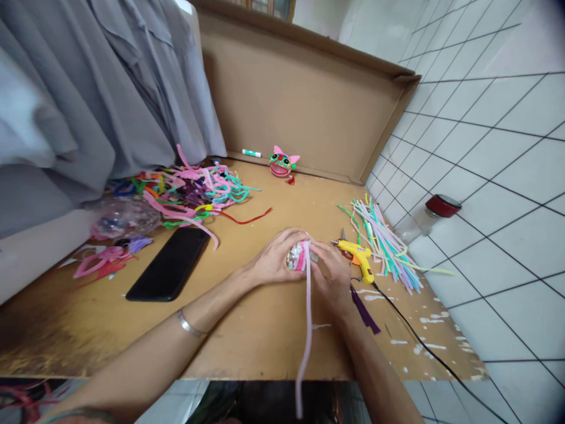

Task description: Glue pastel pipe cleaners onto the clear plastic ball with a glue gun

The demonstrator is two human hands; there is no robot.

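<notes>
Over the middle of the table, my left hand [276, 256] is closed around a small round craft piece [298, 258], which is whitish and multicoloured with a bright pink band. A long pale pink pipe cleaner [308, 318] lies against its right side and hangs down past the table's front edge. My right hand [332, 271] pinches at that side, fingers at the pipe cleaner's upper part; its fingertips are partly hidden. Just right of it lies a yellow hot glue gun [361, 258] with a black cord.
Pastel pipe cleaners [388, 241] lie bundled at right, near a red-lidded jar [426, 218]. A black phone [170, 265] and a tangled pipe-cleaner heap [198, 185] are at left. A pink-eared animal-face figure [282, 162] and a marker [251, 153] stand before the cardboard wall [300, 88].
</notes>
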